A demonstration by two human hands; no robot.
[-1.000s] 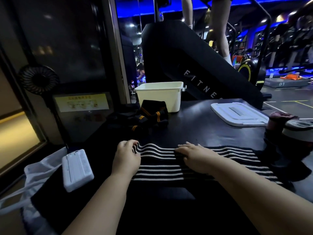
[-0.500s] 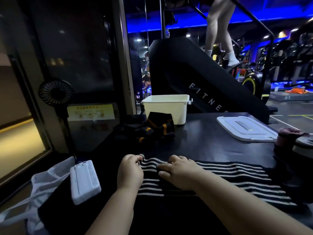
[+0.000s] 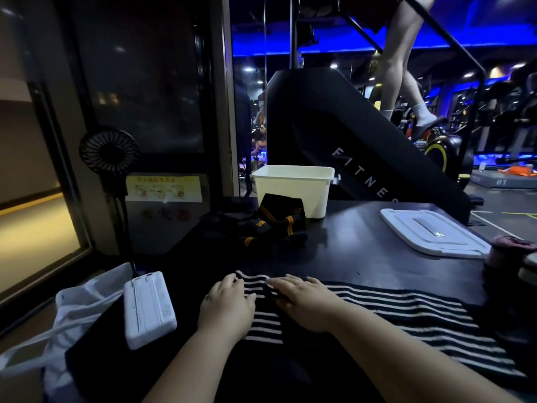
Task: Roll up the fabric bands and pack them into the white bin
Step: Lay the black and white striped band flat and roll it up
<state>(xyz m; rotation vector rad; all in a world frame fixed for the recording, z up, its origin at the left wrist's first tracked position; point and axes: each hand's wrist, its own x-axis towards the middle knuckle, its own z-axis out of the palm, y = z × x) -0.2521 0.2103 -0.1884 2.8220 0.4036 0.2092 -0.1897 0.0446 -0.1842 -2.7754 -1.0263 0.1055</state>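
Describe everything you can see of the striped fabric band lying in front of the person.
The striped band is a long strip of soft, knit-looking fabric, black with several thin white stripes running along its length. It lies flat and unrolled on the dark table, stretching from the middle of the view towards the lower right. The left hand curls its fingers over its left end, where the fabric bunches slightly, and the right hand rests on top just beside it.

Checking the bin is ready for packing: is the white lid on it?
No, the white lid lies flat on the black table, apart from the open white bin.
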